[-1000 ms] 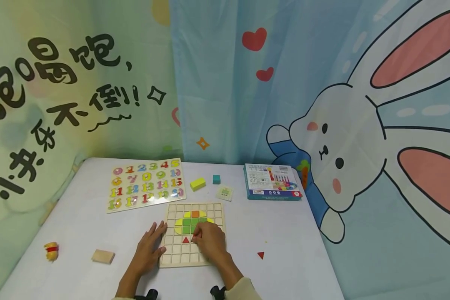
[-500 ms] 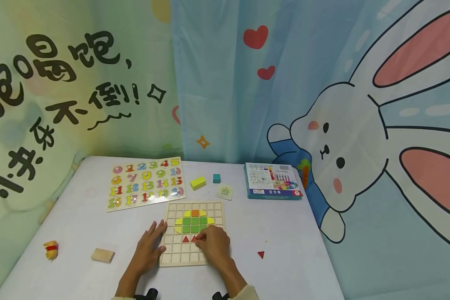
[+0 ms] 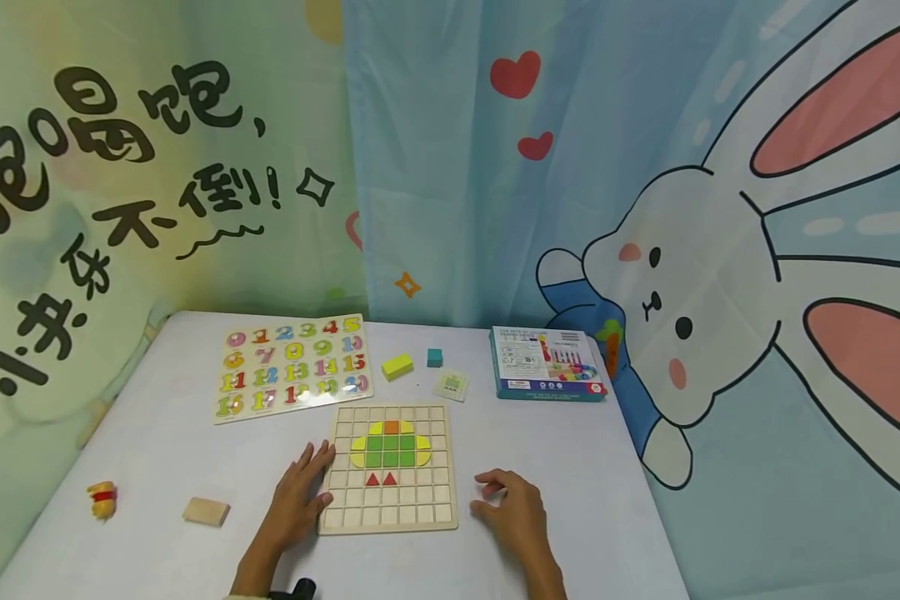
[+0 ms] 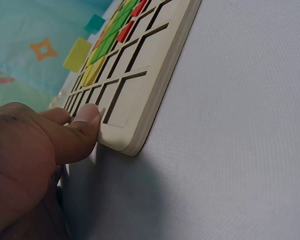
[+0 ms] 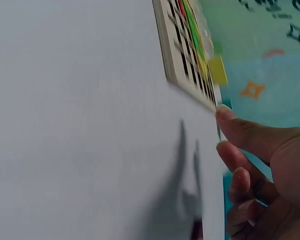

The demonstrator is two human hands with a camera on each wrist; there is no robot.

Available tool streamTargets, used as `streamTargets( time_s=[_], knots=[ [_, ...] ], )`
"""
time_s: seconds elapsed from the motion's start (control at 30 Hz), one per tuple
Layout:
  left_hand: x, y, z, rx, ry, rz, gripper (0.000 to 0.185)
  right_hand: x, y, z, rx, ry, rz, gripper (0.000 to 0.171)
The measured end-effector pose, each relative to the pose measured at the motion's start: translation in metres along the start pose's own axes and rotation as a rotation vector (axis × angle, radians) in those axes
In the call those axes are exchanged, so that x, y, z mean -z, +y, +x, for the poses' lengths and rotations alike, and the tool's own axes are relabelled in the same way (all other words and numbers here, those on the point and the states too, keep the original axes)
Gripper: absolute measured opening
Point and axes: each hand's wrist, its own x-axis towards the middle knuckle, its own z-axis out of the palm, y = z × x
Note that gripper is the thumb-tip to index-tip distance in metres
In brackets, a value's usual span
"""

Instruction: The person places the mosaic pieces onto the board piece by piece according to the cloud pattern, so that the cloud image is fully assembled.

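1. We see the left hand (image 3: 297, 493) lying flat, fingers straight, thumb touching the grid board (image 3: 427, 515) at its left edge;
2. the right hand (image 3: 516, 515) is on the table (image 3: 157, 450) just right of the board, fingers loosely curled over a small red piece (image 5: 195, 231); it is the nearer hand; we cannot tell if it grips the piece.

Pale matt wooden grid board (image 3: 390, 498) on matt white cloth-like table (image 3: 585, 467)

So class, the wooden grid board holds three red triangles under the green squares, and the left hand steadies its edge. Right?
Not quite: the wooden grid board holds two red triangles, not three, as the head view shows. They sit under the green squares, and the left hand steadies its edge.
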Motion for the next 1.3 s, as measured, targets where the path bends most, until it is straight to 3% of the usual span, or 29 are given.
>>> streamTargets(
  time_s=[0.2, 0.37, 0.67, 0.9, 1.17, 1.3],
  knots=[
    [0.001, 0.001, -0.001, -0.017, 0.014, -0.005, 0.075, 0.039, 0.034, -0.005, -0.107, -0.028, -0.174, 0.037],
    [0.002, 0.002, -0.002, -0.019, 0.015, -0.017, 0.075, 0.05, 0.049, -0.008, -0.134, -0.066, -0.175, 0.031],
    [0.003, 0.001, -0.001, 0.014, -0.015, -0.031, 0.076, 0.045, 0.043, -0.006, -0.134, -0.105, -0.176, 0.026],
    [0.001, 0.0, 0.001, 0.009, -0.01, -0.033, 0.075, 0.036, 0.037, -0.009, -0.044, -0.1, -0.179, 0.027],
    [0.001, 0.0, 0.001, 0.027, -0.023, -0.02, 0.075, 0.02, 0.015, -0.01, -0.011, -0.115, -0.064, 0.023],
    [0.001, 0.0, 0.001, 0.033, -0.022, -0.017, 0.075, 0.006, -0.001, -0.005, 0.046, -0.129, 0.023, 0.019]
  ],
)
